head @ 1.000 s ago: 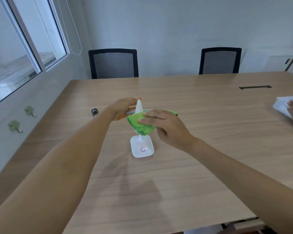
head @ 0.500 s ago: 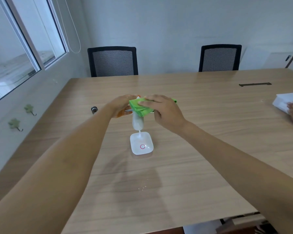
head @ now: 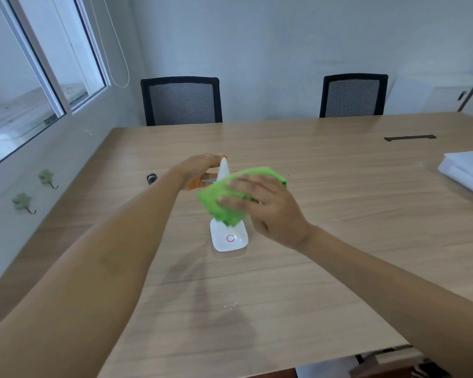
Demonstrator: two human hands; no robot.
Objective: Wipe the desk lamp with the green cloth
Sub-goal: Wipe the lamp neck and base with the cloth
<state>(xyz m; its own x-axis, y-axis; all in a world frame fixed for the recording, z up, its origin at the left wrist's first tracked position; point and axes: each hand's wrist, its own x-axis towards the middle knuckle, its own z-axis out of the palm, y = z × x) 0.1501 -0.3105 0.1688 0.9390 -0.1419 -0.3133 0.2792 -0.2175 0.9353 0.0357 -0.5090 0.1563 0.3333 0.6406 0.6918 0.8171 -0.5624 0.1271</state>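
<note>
A small white desk lamp stands on the wooden table, its square base (head: 229,237) bearing a red ring button. The lamp's white head (head: 223,168) points up above the cloth. My right hand (head: 268,208) grips the green cloth (head: 224,203) and presses it around the lamp's neck, low near the base, which hides the neck. My left hand (head: 200,169) holds the lamp's head from the far left side, with an orange part showing under its fingers.
A small dark cylinder (head: 151,177) lies on the table left of the lamp. White folded sheets (head: 467,170) sit at the right edge. Two black mesh chairs (head: 180,100) stand at the far side. A window wall runs along the left.
My right hand has slid the green cloth from the top of the lamp down its neck toward the base, uncovering the lamp's white head. My left hand keeps its hold.
</note>
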